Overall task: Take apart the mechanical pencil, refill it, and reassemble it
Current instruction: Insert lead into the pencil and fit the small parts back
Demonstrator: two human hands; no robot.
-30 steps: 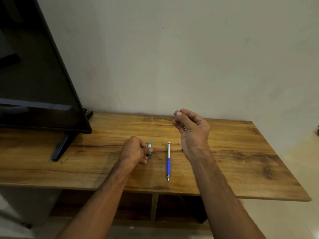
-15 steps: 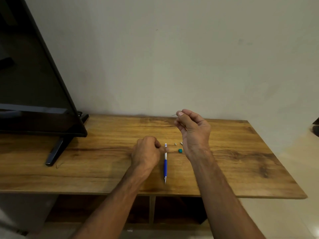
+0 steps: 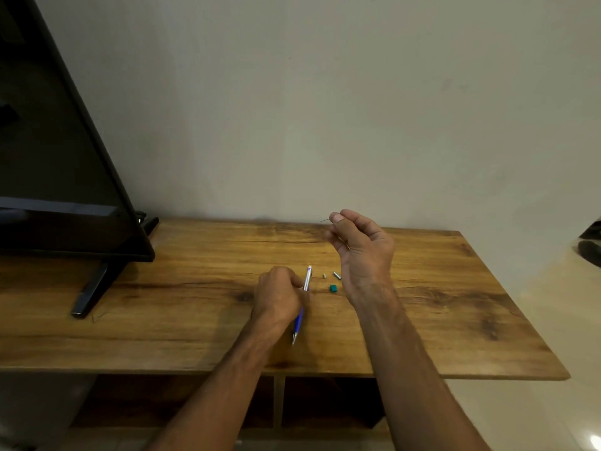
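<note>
A blue and white mechanical pencil (image 3: pixel 306 281) lies on the wooden table (image 3: pixel 182 288), tip toward me. My left hand (image 3: pixel 279 296) is closed around its middle. My right hand (image 3: pixel 361 252) is raised above the table and pinches a thin lead (image 3: pixel 324 220) between thumb and fingers; the lead's end sticks out to the left. Between the hands lie a small white eraser (image 3: pixel 324 275), a silver cap (image 3: pixel 337 275) and a small green case (image 3: pixel 332 288).
A black television (image 3: pixel 58 164) on a stand (image 3: pixel 94 289) fills the table's left end. A plain wall rises behind the table. Open shelves sit under the table's front edge (image 3: pixel 292 372). A dark object (image 3: pixel 590 245) is at the far right.
My left hand left the green case, moved right and closed on the pencil, whose top has lifted a little. My right hand has kept the lead raised.
</note>
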